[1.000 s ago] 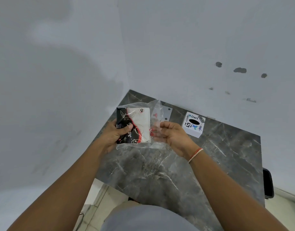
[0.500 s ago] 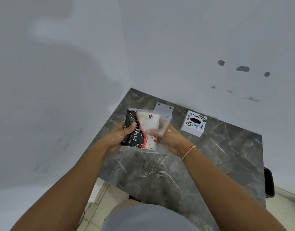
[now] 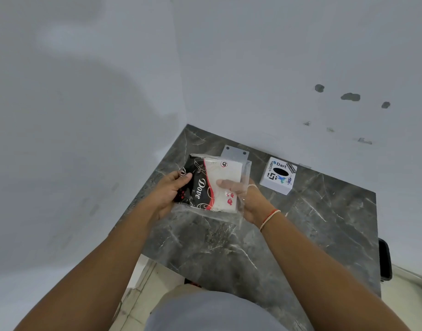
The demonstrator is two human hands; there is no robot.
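Pack [image 3: 212, 185] sits deeper in the bag [image 3: 246, 167] than a second ago, just above the bench [image 3: 229, 249]. Left hand [image 3: 170, 191] grips its dark edge; right hand [image 3: 249, 199] clamps the white side, thumb showing through film. Risk: a skewed push could snag a corner and split the bag.

Dark marble table [image 3: 324, 223] (veined) carries a white box [image 3: 278, 176].

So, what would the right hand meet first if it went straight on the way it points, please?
Probably the left hand, which grips the other side of the tissue pack that the right hand holds; depth is unclear.
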